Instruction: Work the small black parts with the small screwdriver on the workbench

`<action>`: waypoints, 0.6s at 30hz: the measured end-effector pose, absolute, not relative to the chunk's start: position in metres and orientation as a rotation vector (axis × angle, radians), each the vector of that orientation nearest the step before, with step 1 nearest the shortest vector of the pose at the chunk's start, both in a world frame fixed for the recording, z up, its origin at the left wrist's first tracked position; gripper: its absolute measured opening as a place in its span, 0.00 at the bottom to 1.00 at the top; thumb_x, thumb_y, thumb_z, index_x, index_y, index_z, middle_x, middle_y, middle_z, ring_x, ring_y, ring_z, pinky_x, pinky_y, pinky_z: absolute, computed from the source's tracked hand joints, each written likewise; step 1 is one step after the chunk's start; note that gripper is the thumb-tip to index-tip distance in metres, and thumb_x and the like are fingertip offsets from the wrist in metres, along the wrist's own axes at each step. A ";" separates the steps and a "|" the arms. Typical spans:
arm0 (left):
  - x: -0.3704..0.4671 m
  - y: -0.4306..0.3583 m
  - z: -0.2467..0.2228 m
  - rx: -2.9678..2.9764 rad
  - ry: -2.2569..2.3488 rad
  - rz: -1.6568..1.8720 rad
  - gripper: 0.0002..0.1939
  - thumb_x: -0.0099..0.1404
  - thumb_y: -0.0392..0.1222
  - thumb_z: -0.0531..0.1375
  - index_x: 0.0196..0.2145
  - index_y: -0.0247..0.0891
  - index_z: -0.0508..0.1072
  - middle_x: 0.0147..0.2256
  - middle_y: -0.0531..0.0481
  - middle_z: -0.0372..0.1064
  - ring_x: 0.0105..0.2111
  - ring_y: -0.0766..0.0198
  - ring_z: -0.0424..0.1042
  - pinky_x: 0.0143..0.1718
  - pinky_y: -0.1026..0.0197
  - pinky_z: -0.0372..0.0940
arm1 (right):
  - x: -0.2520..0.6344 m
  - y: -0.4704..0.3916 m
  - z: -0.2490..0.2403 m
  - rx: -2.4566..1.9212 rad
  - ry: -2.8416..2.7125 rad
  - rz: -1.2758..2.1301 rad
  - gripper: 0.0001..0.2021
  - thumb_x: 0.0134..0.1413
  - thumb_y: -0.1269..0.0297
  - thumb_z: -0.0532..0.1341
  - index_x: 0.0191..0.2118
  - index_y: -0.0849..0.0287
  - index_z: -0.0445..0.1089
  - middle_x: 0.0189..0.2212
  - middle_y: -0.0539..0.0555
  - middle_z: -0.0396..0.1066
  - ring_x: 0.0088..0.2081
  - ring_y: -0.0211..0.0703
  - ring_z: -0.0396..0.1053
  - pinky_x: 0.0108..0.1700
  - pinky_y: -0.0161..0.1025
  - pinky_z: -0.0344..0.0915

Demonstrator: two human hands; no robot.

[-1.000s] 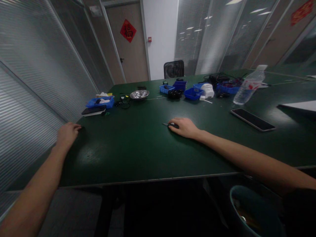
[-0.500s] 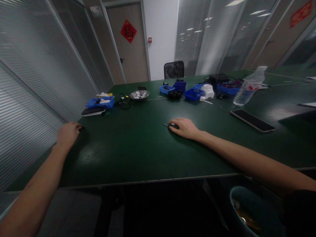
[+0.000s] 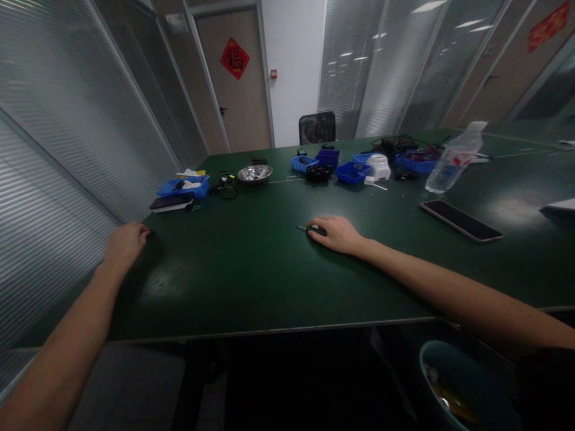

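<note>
My right hand (image 3: 335, 233) rests on the green table (image 3: 251, 269), its fingers closed round a small screwdriver (image 3: 318, 230) with a dark handle. The thin metal shaft points left, lying low over the tabletop. At the table's left side, my left hand (image 3: 128, 240) is closed in a pinch. A small dark thing pokes out at its fingertips, too small to name. The black notebook-like item (image 3: 173, 202) lies beyond that hand, apart from it.
Farther back are a metal bowl (image 3: 255, 174), a cable (image 3: 227, 190), blue bins (image 3: 353, 172) and a white plastic piece (image 3: 378, 166). A water bottle (image 3: 456, 158) and a phone (image 3: 460, 220) occupy the right. Below the edge stands a bin (image 3: 424, 362).
Both hands keep their places and grips. The view has shifted very slightly, and the white object at the right edge shows differently.
</note>
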State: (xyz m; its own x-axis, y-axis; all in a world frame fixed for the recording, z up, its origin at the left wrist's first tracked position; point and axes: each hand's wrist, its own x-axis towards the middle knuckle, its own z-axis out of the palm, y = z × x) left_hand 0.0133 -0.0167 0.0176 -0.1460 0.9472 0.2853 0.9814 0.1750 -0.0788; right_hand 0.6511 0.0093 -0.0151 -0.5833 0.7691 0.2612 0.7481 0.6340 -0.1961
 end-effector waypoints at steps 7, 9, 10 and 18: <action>0.006 -0.015 0.012 -1.778 -2.264 -0.205 0.18 0.75 0.44 0.58 0.50 0.27 0.81 0.50 0.36 0.76 0.46 0.49 0.71 0.41 0.62 0.58 | 0.649 0.007 -0.012 -1.233 -2.534 0.095 0.20 0.75 0.50 0.57 0.60 0.54 0.76 0.49 0.58 0.80 0.44 0.51 0.77 0.41 0.42 0.66; 0.004 -0.014 0.010 -1.764 -2.341 -0.260 0.20 0.76 0.45 0.58 0.51 0.27 0.81 0.49 0.36 0.77 0.46 0.49 0.72 0.42 0.61 0.59 | 0.649 0.007 -0.012 -1.228 -2.537 0.101 0.20 0.75 0.50 0.57 0.60 0.55 0.75 0.49 0.58 0.80 0.44 0.51 0.77 0.42 0.42 0.66; 0.002 -0.013 0.010 -1.765 -2.369 -0.281 0.20 0.76 0.45 0.58 0.52 0.26 0.81 0.48 0.37 0.77 0.45 0.50 0.72 0.42 0.61 0.59 | 0.649 0.007 -0.012 -1.224 -2.538 0.106 0.20 0.75 0.50 0.57 0.60 0.55 0.75 0.50 0.58 0.80 0.44 0.51 0.77 0.42 0.43 0.66; -0.011 -0.010 0.006 -1.768 -2.371 -0.396 0.15 0.72 0.45 0.63 0.47 0.31 0.82 0.40 0.46 0.80 0.41 0.55 0.74 0.40 0.64 0.59 | 0.650 0.008 -0.012 -1.213 -2.544 0.118 0.20 0.75 0.51 0.58 0.60 0.55 0.76 0.50 0.59 0.80 0.44 0.52 0.77 0.43 0.43 0.67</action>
State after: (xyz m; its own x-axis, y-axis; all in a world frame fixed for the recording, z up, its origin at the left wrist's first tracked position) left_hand -0.0114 -0.0099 0.0065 -0.2901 0.9147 0.2813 0.9565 0.2674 0.1167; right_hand 0.6497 0.0077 -0.0119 -0.5887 0.7690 0.2492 0.7425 0.6363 -0.2094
